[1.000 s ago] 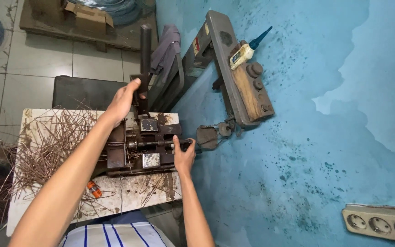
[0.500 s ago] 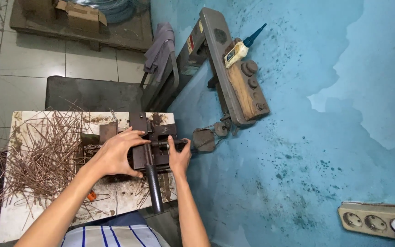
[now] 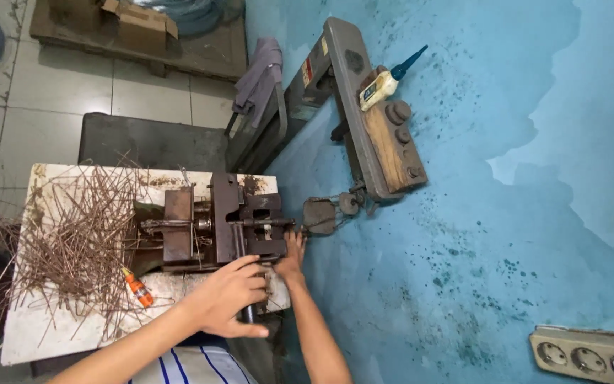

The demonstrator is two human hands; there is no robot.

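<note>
Left hand [image 3: 230,299] is closed around the dark lever handle [image 3: 249,313], pulled down at the near edge of the small bench press [image 3: 222,226] on the white table [image 3: 51,334]. Right hand [image 3: 291,257] rests fingers curled against the press's right side; grip unclear. Cut wire pieces [image 3: 72,235] piled left. Looks like mid-stroke; next calls for steady handle control.

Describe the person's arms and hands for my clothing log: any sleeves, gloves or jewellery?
Both forearms are bare, with no sleeves in view. The left hand and right hand wear no gloves; no rings or watch are visible. White cloth with blue stripes shows at the bottom edge.
</note>
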